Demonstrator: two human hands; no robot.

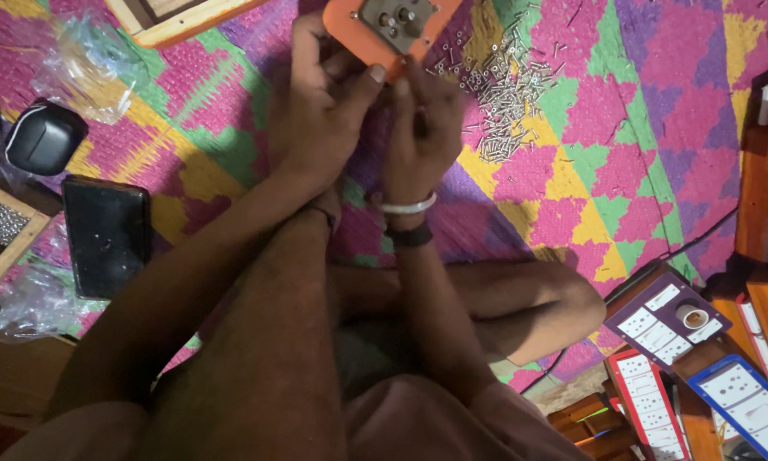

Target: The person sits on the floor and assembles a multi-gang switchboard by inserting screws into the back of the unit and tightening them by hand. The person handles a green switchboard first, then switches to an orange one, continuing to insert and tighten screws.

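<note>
My left hand grips the lower left edge of an orange plate that carries a grey metal fitting with round studs. My right hand is closed just below the plate's lower right edge, fingertips touching it; whether it pinches a small part is hidden. A pile of several small silver screws lies on the patterned mat just right of both hands. My knees and forearms fill the lower middle of the view.
A black phone and a black rounded case lie at the left. Clear plastic bags and a wooden frame sit at top left. Wooden pieces and cards printed with dots are at the lower right.
</note>
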